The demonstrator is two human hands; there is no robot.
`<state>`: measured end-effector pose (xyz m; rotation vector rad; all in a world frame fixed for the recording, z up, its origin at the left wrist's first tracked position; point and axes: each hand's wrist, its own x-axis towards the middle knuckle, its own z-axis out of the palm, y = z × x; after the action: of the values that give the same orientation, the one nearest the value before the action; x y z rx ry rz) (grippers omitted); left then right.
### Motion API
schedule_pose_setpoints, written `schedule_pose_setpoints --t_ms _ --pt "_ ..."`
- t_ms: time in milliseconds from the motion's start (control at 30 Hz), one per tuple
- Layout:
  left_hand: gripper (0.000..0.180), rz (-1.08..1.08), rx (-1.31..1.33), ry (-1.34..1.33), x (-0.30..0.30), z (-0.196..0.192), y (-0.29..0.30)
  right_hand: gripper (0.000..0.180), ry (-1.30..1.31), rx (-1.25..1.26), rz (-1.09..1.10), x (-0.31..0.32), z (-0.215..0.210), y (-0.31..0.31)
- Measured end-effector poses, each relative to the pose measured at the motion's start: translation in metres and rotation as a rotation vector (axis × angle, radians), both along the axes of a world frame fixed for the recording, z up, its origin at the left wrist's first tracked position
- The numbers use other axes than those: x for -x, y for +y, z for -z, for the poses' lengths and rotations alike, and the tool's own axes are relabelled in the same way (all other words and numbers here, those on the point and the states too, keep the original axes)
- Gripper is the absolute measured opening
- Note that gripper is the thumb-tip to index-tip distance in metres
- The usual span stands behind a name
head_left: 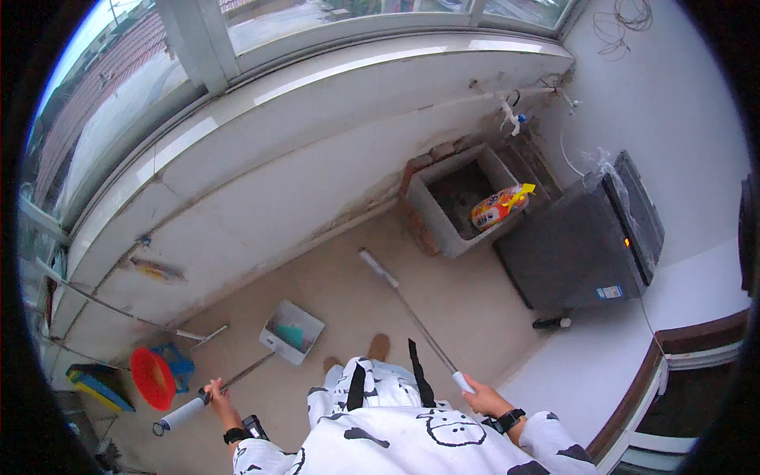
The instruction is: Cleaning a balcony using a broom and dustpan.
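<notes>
My left hand (218, 397) is closed around the handle of a long-handled dustpan (279, 348), close to its thick white grip. The dustpan's box-shaped white pan is low by the floor at the left, with something teal inside. My right hand (484, 398) is wrapped around the white grip end of a long-handled broom (423, 331). Its metal pole slants away from me to a narrow white head on the floor; the bristles cannot be made out. Both tools are apart from each other, on either side of my feet (379, 347).
A concrete sink (451, 237) at the far right holds a colourful bag (500, 206). Beside it stands a dark grey appliance (570, 245), with a small dark-and-white cylinder (552, 323) below. A red basin (152, 379) and blue basket (176, 366) are at the left. A wall with windows runs behind.
</notes>
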<state>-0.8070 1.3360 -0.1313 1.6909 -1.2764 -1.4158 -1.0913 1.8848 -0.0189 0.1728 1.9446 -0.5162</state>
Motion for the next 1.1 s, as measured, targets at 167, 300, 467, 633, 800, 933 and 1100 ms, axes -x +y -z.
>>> schedule_pose_setpoints --t_ms 167,300,467,633,800,933,1100 --pt "0.015 0.134 0.045 -0.050 0.059 -0.012 -0.007 0.056 0.182 -0.060 0.088 0.028 0.046 0.004" --pt "0.015 0.207 0.051 -0.025 0.096 -0.007 -0.021 0.057 0.272 -0.108 0.106 0.061 0.116 -0.005" --pt "0.015 0.151 0.005 -0.012 0.121 0.017 -0.053 0.057 0.174 -0.016 0.178 0.126 0.118 -0.103" --pt "0.016 0.149 -0.035 -0.004 0.149 0.011 -0.060 0.059 0.129 0.098 0.420 0.138 0.113 -0.097" --pt "0.017 0.161 -0.046 -0.003 0.159 0.023 -0.070 0.058 0.174 -0.125 0.326 0.138 0.103 -0.126" --pt "0.017 0.082 -0.091 0.047 0.166 0.030 -0.074 0.058 0.281 -0.093 0.151 0.162 0.110 -0.176" --pt "0.018 0.144 -0.096 0.020 0.161 0.047 -0.085 0.056 0.137 -0.099 0.132 0.159 0.122 -0.184"
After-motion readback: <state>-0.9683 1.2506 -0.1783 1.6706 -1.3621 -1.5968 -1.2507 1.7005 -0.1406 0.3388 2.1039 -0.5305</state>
